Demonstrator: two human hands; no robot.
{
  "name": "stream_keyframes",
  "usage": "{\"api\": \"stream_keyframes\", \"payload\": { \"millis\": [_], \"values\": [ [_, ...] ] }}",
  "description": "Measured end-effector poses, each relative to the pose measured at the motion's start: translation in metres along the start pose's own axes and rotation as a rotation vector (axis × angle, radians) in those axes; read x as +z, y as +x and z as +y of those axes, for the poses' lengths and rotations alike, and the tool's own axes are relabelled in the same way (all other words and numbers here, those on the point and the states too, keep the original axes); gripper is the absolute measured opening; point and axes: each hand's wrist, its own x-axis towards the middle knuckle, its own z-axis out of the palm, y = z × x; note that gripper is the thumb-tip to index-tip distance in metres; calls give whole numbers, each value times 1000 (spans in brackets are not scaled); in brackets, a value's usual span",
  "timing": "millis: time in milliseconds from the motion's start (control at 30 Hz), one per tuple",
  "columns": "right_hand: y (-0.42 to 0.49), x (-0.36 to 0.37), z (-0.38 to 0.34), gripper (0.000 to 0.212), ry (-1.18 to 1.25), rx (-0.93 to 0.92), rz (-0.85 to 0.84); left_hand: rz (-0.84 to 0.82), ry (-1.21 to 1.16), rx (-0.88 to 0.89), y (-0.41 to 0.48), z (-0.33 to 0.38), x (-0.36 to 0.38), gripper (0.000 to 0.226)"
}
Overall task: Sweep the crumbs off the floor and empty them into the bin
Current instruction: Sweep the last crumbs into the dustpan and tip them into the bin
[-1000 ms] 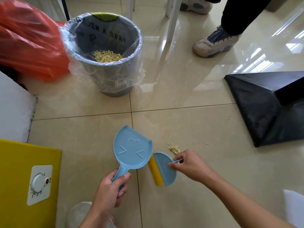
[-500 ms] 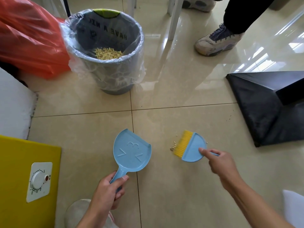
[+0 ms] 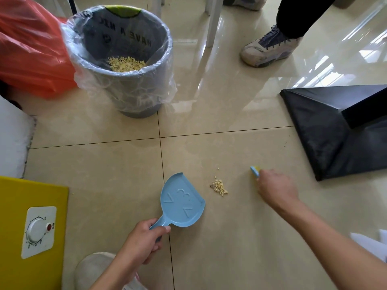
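Observation:
A small pile of yellowish crumbs (image 3: 218, 186) lies on the beige tile floor. Just left of it rests a light blue dustpan (image 3: 181, 201), mouth toward the crumbs; my left hand (image 3: 144, 239) grips its handle. My right hand (image 3: 274, 189) is to the right of the crumbs and holds a small blue brush with yellow bristles (image 3: 255, 171), of which only a tip shows past my fingers. A grey bin (image 3: 125, 59) lined with clear plastic stands at the back left, with crumbs in its bottom.
An orange plastic bag (image 3: 31, 49) lies left of the bin. A black table base (image 3: 335, 130) sits at right. Another person's shoe (image 3: 270, 49) and white table legs stand at the back. A yellow box with a dial (image 3: 31, 227) is near left; my own shoe (image 3: 94, 268) is below.
My right hand has drawn the brush to the right, away from the crumbs, so the pile now lies uncovered. The dustpan and left hand have barely moved.

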Motion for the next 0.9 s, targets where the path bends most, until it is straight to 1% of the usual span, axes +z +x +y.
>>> {"api": "stream_keyframes", "payload": {
  "millis": [133,200,267,333,400,433,500,567,600,633,700,733,833,900],
  "values": [
    [-20,1,-42,18,100,-126,18,8,3,12,-3,1,2,7],
    [-31,-4,-51,13,146,-166,20,10,15,3,-4,-1,1,15],
    [-41,-9,-51,18,181,-195,21,11,31,-2,-4,-4,-1,24],
    [-45,-16,-44,25,196,-229,54,2,34,0,-5,-5,-3,22],
    [-39,-25,-32,27,150,-255,131,-16,23,-11,-4,-5,-5,12],
    [-31,-29,-26,27,112,-250,170,-26,12,-22,-3,-4,-6,8],
    [-8,-38,-16,25,46,-210,206,-50,-3,-51,-1,-2,-8,8],
    [13,-44,-16,19,0,-183,165,-101,-16,-96,0,2,-9,11],
    [19,-45,-22,14,-32,-188,116,-135,-28,-130,1,5,-9,12],
    [20,-45,-29,15,-64,-207,65,-168,-37,-164,1,8,-9,13],
    [12,-37,-47,25,-117,-308,4,-214,-41,-210,1,14,-5,12],
    [2,-31,-55,26,-134,-375,-2,-228,-47,-223,1,16,-3,12],
    [-31,-15,-70,20,-102,-500,-24,-245,-72,-243,1,22,5,12],
    [-45,-8,-68,15,-56,-489,-49,-231,-56,-253,0,22,14,12]
  ]
}}
